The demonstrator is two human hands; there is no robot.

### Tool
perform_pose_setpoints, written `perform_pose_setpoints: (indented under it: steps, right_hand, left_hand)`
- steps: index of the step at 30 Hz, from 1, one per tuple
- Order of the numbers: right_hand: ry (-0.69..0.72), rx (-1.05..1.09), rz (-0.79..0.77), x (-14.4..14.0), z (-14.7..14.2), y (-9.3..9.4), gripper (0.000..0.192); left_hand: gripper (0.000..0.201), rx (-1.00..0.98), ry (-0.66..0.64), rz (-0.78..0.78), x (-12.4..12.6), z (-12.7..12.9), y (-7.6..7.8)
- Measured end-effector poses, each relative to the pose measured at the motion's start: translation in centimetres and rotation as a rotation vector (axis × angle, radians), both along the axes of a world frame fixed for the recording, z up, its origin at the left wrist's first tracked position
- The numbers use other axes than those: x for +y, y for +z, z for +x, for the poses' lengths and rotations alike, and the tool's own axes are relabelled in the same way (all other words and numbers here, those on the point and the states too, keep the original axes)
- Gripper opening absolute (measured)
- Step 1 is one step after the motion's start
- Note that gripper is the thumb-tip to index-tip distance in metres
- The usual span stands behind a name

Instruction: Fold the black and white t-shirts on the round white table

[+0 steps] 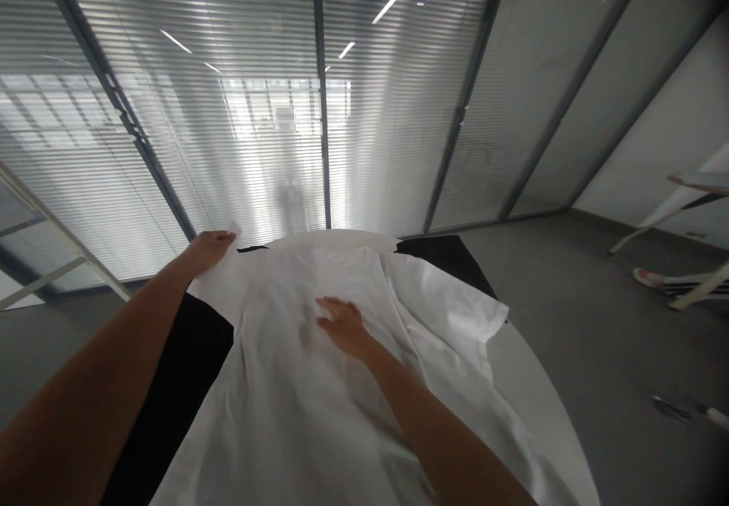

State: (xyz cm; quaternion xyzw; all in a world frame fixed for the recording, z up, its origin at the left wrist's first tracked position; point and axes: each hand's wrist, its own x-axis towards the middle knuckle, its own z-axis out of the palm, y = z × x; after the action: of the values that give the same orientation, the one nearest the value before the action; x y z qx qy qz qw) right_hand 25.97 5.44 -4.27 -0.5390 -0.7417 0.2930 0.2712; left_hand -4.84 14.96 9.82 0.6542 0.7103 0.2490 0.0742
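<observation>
A white short-sleeved shirt (296, 384) lies spread out with its neckline at the far side. My left hand (212, 251) is closed on the edge of the shirt's left sleeve, which is lifted a little at the fingertips. Over the middle of the chest, my right hand (343, 326) rests palm down with its fingers apart. The right sleeve (467, 305) lies flat towards the table's right edge. Some creases run down the shirt's body. Its lower hem is outside the view.
Under the shirt are a black cloth or mat (194, 354) and a round white table (529, 384). Glass partitions with blinds (392, 149) stand behind it. At the right are white furniture legs (643, 229) and a person's foot (649, 278). A white frame (68, 236) leans at left.
</observation>
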Motion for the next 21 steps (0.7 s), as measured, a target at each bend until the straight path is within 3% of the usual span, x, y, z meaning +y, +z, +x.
perform_pose_setpoints:
  steps: [4, 7, 9, 12, 16, 19, 21]
  right_hand:
    - [-0.113, 0.383, -0.017, 2.1, 1.2, -1.0, 0.044]
    - [-0.232, 0.56, 0.065, 3.0, 2.6, -1.2, 0.042]
    - [-0.295, 0.603, 0.128, 3.2, 3.5, -0.8, 0.04]
    - [-0.375, 0.6, 0.179, 3.2, 4.5, -0.1, 0.035]
    - [-0.398, 0.508, 0.198, 2.9, 4.5, -0.5, 0.034]
    - [-0.318, 0.343, 0.238, 2.4, 4.0, -0.9, 0.039]
    - [-0.258, 0.172, 0.261, 2.0, 3.7, -1.0, 0.04]
  left_hand:
    - [0.043, 0.08, -0.095, -0.095, 1.0, 6.4, 0.1]
    - [0.046, 0.064, -0.216, -0.246, 1.0, 10.0, -1.7]
    - [0.053, 0.084, -0.283, -0.288, 0.7, 11.2, -3.3]
    - [0.055, 0.186, -0.292, -0.156, -0.3, 11.2, -6.0]
    - [0.053, 0.343, -0.199, 0.022, -2.2, 9.9, -10.7]
    - [0.056, 0.492, -0.19, 0.009, -3.4, 8.7, -14.1]
    - [0.057, 0.507, -0.187, -0.006, -3.7, 8.1, -15.4]
